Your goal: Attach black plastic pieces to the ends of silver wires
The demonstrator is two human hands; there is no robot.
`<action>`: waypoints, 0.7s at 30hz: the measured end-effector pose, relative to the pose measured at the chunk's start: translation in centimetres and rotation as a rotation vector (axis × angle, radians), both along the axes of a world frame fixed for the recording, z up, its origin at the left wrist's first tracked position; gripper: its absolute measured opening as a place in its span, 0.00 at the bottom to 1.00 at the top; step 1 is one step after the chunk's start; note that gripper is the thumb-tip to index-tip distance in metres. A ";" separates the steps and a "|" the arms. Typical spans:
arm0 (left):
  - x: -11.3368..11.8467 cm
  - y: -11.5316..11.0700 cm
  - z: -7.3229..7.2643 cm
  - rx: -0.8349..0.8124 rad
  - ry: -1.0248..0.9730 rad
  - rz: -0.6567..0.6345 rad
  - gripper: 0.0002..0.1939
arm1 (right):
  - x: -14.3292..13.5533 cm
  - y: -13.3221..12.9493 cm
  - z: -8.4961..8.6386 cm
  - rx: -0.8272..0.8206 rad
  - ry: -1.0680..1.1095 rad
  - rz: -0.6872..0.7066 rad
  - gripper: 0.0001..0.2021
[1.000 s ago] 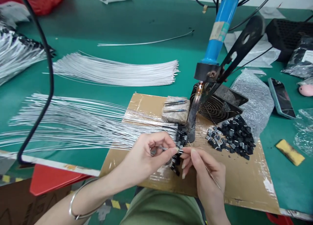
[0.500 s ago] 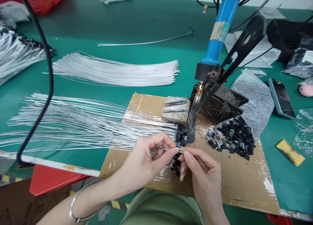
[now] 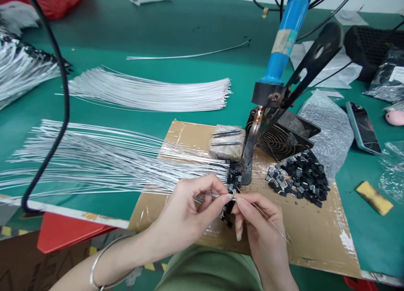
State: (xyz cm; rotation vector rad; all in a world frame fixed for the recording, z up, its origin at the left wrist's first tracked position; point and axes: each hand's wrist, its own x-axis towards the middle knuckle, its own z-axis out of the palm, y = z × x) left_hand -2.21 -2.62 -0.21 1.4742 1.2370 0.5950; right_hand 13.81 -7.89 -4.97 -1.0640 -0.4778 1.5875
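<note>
My left hand (image 3: 192, 213) is closed in a pinch, thumb against index finger, on the end of a thin white wire. Fingertip to fingertip with it, my right hand (image 3: 260, 225) pinches a fine silvery wire (image 3: 273, 225), which trails back over the hand in a loose curve. The exact point where the two meet is too small to make out. Just behind and under the fingers lie white wires (image 3: 126, 156) with black connectors (image 3: 232, 177) on their right ends. Above the hands, a blue-handled soldering iron (image 3: 285, 34) is held in a black stand, tip downward.
Loose black connectors (image 3: 299, 177) lie piled on the cardboard (image 3: 312, 236) at right, beside a fan (image 3: 280, 135). A second wire bundle (image 3: 151, 91) lies behind. A phone (image 3: 362, 126) and yellow sponge (image 3: 374, 197) are far right. A black cable (image 3: 65, 84) arches at left.
Both hands keep their pinches and have shifted only slightly, with the right hand's lower fingers moving a little downward. The things around them stay in place.
</note>
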 end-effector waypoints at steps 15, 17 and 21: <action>0.4 -0.5 -0.7 0.007 -0.013 0.059 0.11 | 0.0 0.0 -0.4 -0.029 0.123 0.024 0.08; 0.5 -0.7 -0.9 0.040 -0.002 0.073 0.11 | -0.1 0.0 -0.3 -0.032 0.131 0.016 0.07; 0.6 -1.1 -1.5 0.080 -0.015 0.096 0.11 | -0.6 0.2 0.0 -0.049 0.155 -0.034 0.10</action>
